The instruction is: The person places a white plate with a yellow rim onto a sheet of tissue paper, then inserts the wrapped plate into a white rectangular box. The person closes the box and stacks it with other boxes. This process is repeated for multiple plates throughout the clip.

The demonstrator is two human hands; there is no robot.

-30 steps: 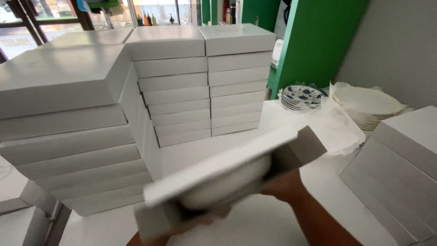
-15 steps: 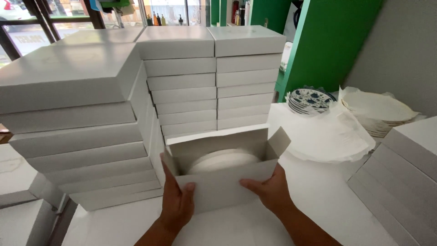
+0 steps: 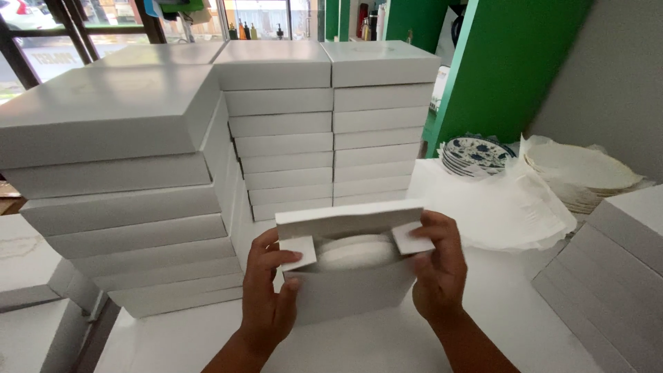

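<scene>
I hold a flat white cardboard box (image 3: 345, 293) upright between both hands, its open end facing up. My left hand (image 3: 268, 297) grips the left side and presses the left flap (image 3: 298, 250) inward. Gripping the right side, my right hand (image 3: 436, 273) folds the right flap (image 3: 411, 240) in. Between the flaps a stack of white plates wrapped in white paper (image 3: 356, 253) shows inside the box. The long lid flap (image 3: 349, 218) stands behind them.
Tall stacks of shut white boxes stand at the left (image 3: 117, 200) and behind (image 3: 331, 124). Blue-patterned plates (image 3: 475, 155), crumpled white paper (image 3: 504, 200) and pale plates (image 3: 583, 173) lie to the right, with more boxes (image 3: 615, 269) at the right edge. A green wall (image 3: 511, 62) rises behind.
The box was tilted and held from below, then turned open end up. Both hands have moved to its top corners and folded the side flaps inward.
</scene>
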